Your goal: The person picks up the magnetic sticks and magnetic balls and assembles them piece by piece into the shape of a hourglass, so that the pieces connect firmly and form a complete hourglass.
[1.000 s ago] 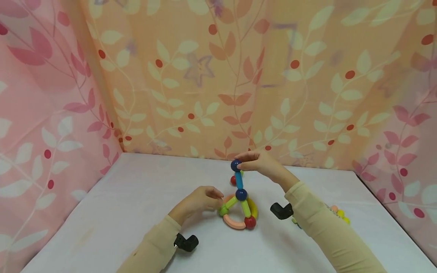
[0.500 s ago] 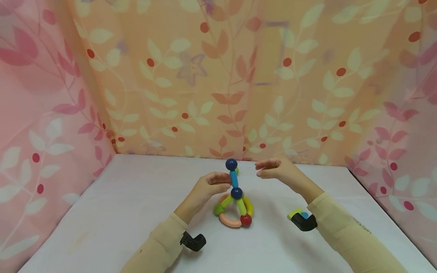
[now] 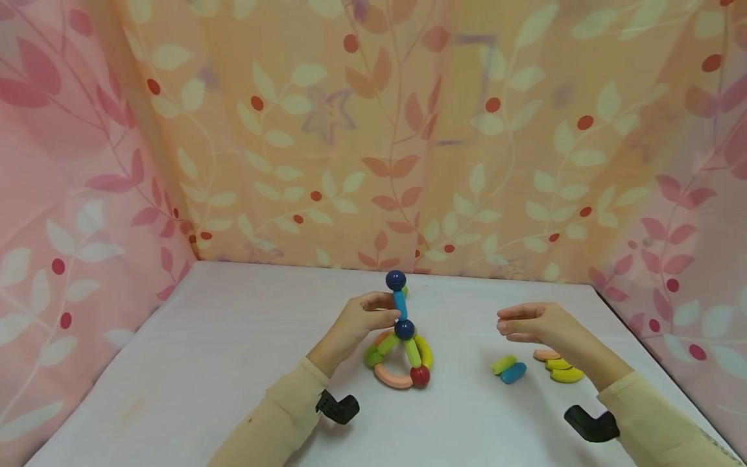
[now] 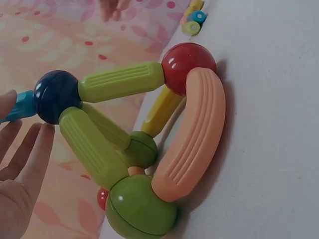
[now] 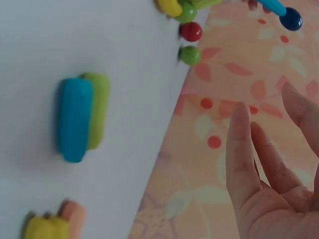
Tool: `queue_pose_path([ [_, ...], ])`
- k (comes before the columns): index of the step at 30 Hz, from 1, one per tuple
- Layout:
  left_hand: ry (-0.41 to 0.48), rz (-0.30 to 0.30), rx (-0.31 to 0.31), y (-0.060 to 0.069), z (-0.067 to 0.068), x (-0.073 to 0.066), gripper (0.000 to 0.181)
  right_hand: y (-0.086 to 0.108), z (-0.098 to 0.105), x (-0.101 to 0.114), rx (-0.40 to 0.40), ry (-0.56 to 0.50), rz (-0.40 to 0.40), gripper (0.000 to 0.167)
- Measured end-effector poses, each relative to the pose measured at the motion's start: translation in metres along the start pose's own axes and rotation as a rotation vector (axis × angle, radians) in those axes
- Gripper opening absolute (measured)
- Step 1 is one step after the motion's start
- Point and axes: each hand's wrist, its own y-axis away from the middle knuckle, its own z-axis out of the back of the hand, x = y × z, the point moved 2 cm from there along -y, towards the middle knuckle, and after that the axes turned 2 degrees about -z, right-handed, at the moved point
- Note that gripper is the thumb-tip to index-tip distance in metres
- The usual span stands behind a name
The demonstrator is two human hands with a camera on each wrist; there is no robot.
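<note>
A structure of magnetic balls and sticks stands mid-table: curved sticks such as the salmon one (image 4: 194,134) form a ring with a red ball (image 3: 420,376) and green balls (image 4: 142,209). Lime sticks (image 4: 122,81) slope up from the ring to a dark blue ball (image 3: 404,329). Above it rises a blue stick (image 3: 399,305) topped by a second dark blue ball (image 3: 395,280). My left hand (image 3: 364,321) pinches the blue stick between thumb and fingers. My right hand (image 3: 543,324) hangs in the air to the right, holding nothing, its fingers apart in the right wrist view.
Below the right hand lie a loose lime stick (image 3: 504,364) and a blue stick (image 3: 513,373). Farther right are yellow curved sticks (image 3: 565,375) and a salmon one (image 3: 546,355). Behind the structure, a loose red ball (image 5: 191,32) and green ball (image 5: 190,55) lie on the table.
My right hand has let go of the top dark blue ball and moved right and down. My left hand has risen from the green ball to the blue stick and taken hold of it.
</note>
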Motion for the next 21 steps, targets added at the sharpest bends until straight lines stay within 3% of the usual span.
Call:
queue_pose_path([
  [5,-0.002,0.001,0.016,-0.001,0.001,0.002,0.038,0.006,0.009,-0.030,0.012,-0.077,0.014,0.056],
  [12,0.040,0.008,0.028,-0.001,0.000,0.001,0.040,0.009,0.007,-0.066,0.065,-0.192,-0.053,0.049],
  [15,0.038,0.002,0.025,0.000,-0.001,0.000,0.040,0.008,0.004,-0.076,0.062,-0.194,-0.063,0.053],
  [21,0.032,0.013,0.007,0.001,-0.001,0.001,0.040,0.006,-0.005,-0.090,0.052,-0.252,-0.135,0.083],
])
